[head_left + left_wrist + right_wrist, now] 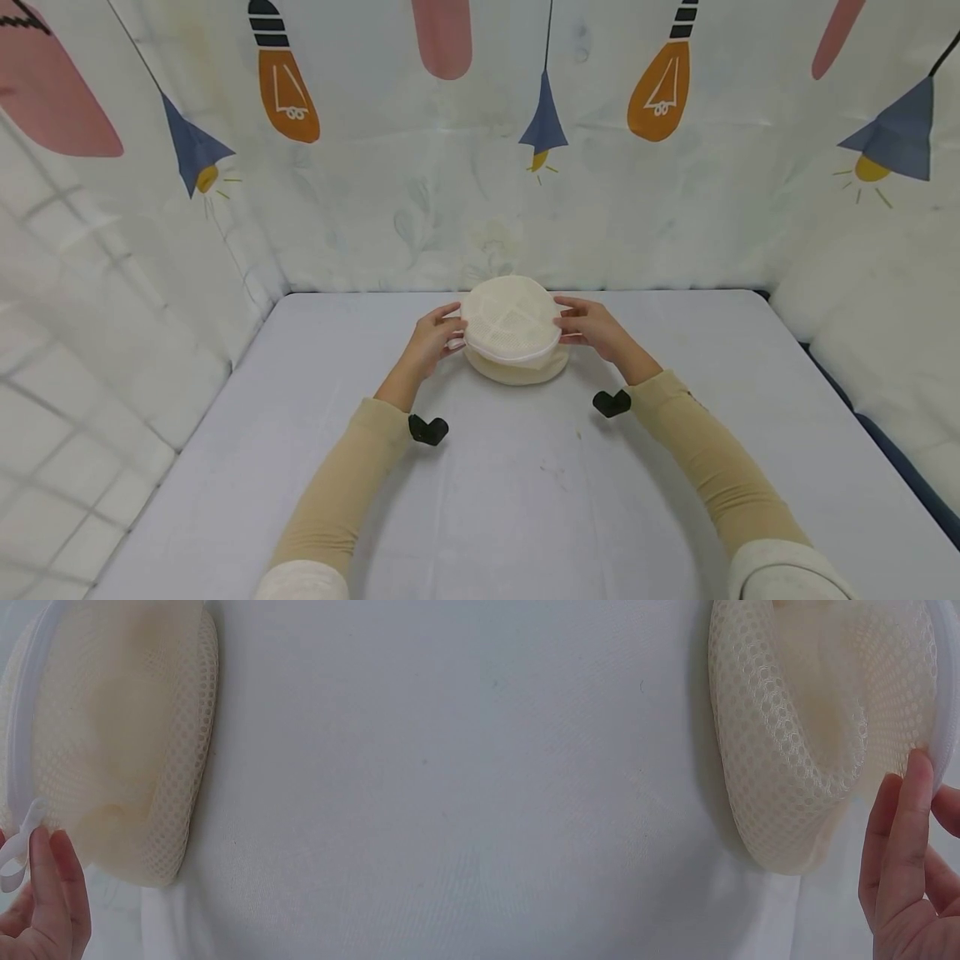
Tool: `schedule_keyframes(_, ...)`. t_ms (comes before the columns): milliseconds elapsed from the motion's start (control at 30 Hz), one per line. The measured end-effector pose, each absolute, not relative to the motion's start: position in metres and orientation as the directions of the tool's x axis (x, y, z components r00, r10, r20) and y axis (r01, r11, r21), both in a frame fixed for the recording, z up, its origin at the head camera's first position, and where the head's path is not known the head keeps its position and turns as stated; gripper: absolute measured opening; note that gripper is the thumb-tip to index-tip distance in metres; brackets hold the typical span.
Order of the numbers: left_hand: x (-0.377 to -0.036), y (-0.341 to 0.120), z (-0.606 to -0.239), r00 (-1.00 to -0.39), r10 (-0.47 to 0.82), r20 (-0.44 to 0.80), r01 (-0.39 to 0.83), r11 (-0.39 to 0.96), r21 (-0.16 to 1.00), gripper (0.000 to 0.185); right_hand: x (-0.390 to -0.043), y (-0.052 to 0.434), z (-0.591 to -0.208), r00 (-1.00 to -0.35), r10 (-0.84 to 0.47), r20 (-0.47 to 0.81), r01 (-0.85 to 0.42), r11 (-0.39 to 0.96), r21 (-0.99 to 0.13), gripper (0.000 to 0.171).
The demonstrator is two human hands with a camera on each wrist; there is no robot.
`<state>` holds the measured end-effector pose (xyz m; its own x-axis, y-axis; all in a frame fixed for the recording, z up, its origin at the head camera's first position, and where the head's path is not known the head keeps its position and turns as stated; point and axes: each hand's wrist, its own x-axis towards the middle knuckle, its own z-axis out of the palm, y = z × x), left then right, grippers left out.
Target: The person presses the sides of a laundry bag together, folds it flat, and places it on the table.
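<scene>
Left hand point(429, 340) at 9 o'clock, right hand point(596, 329) at 3 are pinching mesh pouch point(512, 329) rim; lifting evenly is probably keeping it level.

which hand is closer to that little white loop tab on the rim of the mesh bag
Left. The left hand has its fingertips right at the white loop tab on the mesh bag; the right hand touches the opposite side of the rim.

Bright, even light, soft shadows; the head view bends at its edges, wrist views slightly soft.
</scene>
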<state>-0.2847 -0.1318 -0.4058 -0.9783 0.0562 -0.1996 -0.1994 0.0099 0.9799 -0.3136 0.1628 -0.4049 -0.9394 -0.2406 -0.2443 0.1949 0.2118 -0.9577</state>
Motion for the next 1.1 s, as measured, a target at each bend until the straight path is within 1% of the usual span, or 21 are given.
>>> schedule_keyframes(600, -0.2847, -0.1323, -0.4101, -0.977, 0.056, -0.208, -0.208, -0.001, 0.978, 0.056, -0.3108, 0.1614, -0.4085, -0.938, -0.233, -0.255, 0.212, 0.195, -0.958, 0.060)
schedule_keyframes(800, -0.2855, -0.1330, -0.4110, -0.976, 0.050, -0.213, -0.214, -0.008, 0.977, 0.056, -0.3103, 0.1616, -0.4077, -0.939, -0.243, -0.245, 0.197, 0.205, -0.959, 0.061)
schedule_keyframes(1100, -0.2840, -0.1322, -0.4108, -0.973, 0.041, -0.229, -0.229, -0.002, 0.973, 0.056, -0.3106, 0.1606, -0.4089, -0.936, -0.242, -0.256, 0.208, 0.207, -0.956, 0.061)
